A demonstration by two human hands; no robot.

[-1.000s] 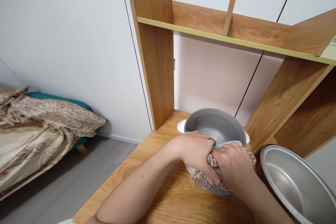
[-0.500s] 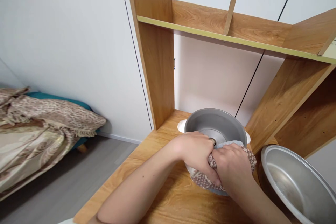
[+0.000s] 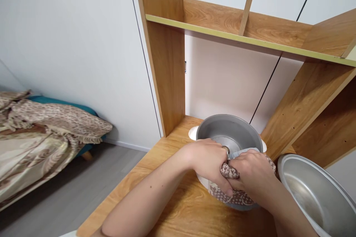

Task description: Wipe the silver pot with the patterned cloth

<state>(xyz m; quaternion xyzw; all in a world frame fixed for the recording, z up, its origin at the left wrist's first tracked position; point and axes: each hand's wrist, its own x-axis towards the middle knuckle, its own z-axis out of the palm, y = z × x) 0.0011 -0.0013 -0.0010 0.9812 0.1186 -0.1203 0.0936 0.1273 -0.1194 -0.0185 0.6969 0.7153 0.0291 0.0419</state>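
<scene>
Patterned cloth (image 3: 233,189) gripped by both hands against the metal pot (image 3: 229,133).

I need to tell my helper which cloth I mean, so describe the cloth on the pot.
On the wooden desk, under the shelf, stands a grey metal pot. The cloth, brown-and-white patterned, drapes over its near rim, held by both hands; the shiny pot beside it has none.
</scene>
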